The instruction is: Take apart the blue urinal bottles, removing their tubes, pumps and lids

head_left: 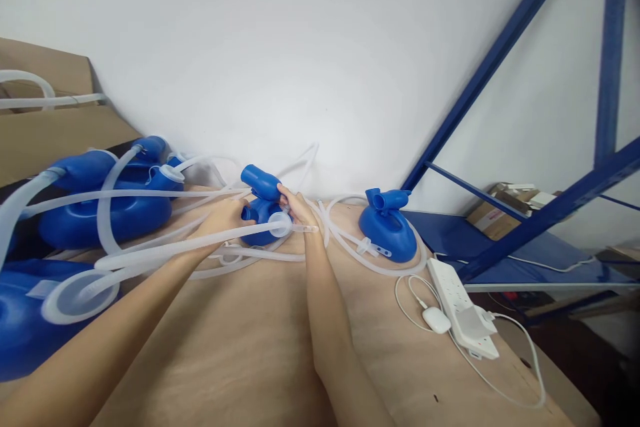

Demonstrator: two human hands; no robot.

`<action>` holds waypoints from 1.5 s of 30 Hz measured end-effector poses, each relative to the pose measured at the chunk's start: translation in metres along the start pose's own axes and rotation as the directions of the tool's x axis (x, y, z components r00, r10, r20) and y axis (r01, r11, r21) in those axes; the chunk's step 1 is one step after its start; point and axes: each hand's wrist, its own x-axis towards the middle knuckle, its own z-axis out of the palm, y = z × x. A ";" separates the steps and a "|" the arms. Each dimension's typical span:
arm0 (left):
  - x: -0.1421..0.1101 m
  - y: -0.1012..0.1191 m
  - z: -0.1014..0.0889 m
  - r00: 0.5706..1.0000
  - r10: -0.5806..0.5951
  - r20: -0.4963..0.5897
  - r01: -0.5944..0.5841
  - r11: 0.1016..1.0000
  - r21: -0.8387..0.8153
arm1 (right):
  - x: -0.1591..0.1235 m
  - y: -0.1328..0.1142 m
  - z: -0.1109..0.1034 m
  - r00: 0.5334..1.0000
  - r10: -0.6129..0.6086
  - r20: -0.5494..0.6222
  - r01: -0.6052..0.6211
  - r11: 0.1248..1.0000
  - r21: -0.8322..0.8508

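A blue plastic urinal bottle (pixel 255 235) stands upright near the wall, its wide spout (pixel 261 180) tilted up to the left. My left hand (pixel 227 215) grips its left side by a short side opening. My right hand (pixel 297 207) is closed around its right side, the thumb just below the spout. In front of the bottle, near my right wrist, is a translucent round cap (pixel 280 224) on a long white tube (pixel 200 240). The fingertips behind the bottle are hidden.
Several blue bottles (pixel 105 217) with tubes crowd the left, by a cardboard box (pixel 60 133). Another blue bottle (pixel 387 233) with a coiled tube stands right. A power strip (pixel 460 307), a white charger (pixel 437 320) and a blue metal rack (pixel 480 253) lie beyond it.
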 end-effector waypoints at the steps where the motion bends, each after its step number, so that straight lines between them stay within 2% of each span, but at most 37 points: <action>1: 0.001 0.002 -0.002 1.000 -0.009 -0.022 0.009 1.000 0.008 | -0.002 -0.004 -0.003 1.000 -0.008 0.007 0.008 1.000 0.012; 7: 0.003 0.018 -0.026 0.992 -0.037 -0.119 0.039 0.999 0.017 | -0.019 -0.035 -0.025 0.998 -0.062 -0.001 0.062 0.995 0.076; 12: 0.007 0.036 -0.033 0.986 -0.029 -0.164 0.029 1.000 -0.001 | -0.034 -0.057 -0.048 0.996 -0.065 -0.055 0.069 0.994 0.080; 15: 0.011 0.046 -0.035 0.982 0.023 -0.186 -0.029 0.999 -0.028 | -0.046 -0.068 -0.067 0.993 -0.074 -0.093 0.078 0.996 0.032; 18: 0.016 0.060 -0.031 0.977 0.082 -0.197 -0.096 0.994 -0.061 | -0.060 -0.077 -0.088 0.980 -0.126 -0.155 0.113 0.989 -0.090; 21: 0.023 0.078 -0.019 0.978 0.102 -0.182 -0.119 0.989 -0.085 | -0.071 -0.082 -0.107 0.957 -0.161 -0.240 0.122 0.978 -0.171; 25: 0.029 0.101 0.000 0.982 0.097 -0.162 -0.115 0.988 -0.101 | -0.080 -0.079 -0.132 0.925 -0.143 -0.351 0.090 0.983 -0.162; 28: 0.035 0.113 0.008 0.978 0.119 -0.173 -0.141 0.983 -0.121 | -0.088 -0.076 -0.151 0.884 -0.149 -0.443 0.066 0.978 -0.196; 31: 0.046 0.125 0.014 0.970 0.150 -0.191 -0.180 0.972 -0.150 | -0.098 -0.077 -0.164 0.831 -0.225 -0.509 0.091 0.957 -0.275; 33: 0.057 0.136 0.022 0.965 0.170 -0.200 -0.204 0.965 -0.166 | -0.106 -0.082 -0.168 0.777 -0.316 -0.545 0.140 0.930 -0.340; 35: 0.069 0.149 0.034 0.962 0.184 -0.200 -0.220 0.959 -0.181 | -0.113 -0.088 -0.170 0.711 -0.390 -0.585 0.179 0.905 -0.385; 37: 0.082 0.164 0.049 0.963 0.190 -0.192 -0.227 0.954 -0.196 | -0.120 -0.096 -0.168 0.672 -0.433 -0.601 0.210 0.889 -0.406; 39: 0.094 0.178 0.066 0.965 0.190 -0.182 -0.227 0.950 -0.213 | -0.127 -0.103 -0.165 0.675 -0.470 -0.569 0.235 0.868 -0.438; 42: 0.110 0.197 0.086 0.969 0.178 -0.170 -0.216 0.946 -0.242 | -0.134 -0.111 -0.157 0.719 -0.515 -0.466 0.252 0.819 -0.515; 45: 0.124 0.210 0.098 0.972 0.173 -0.158 -0.211 0.938 -0.273 | -0.136 -0.116 -0.148 0.752 -0.540 -0.378 0.320 0.800 -0.507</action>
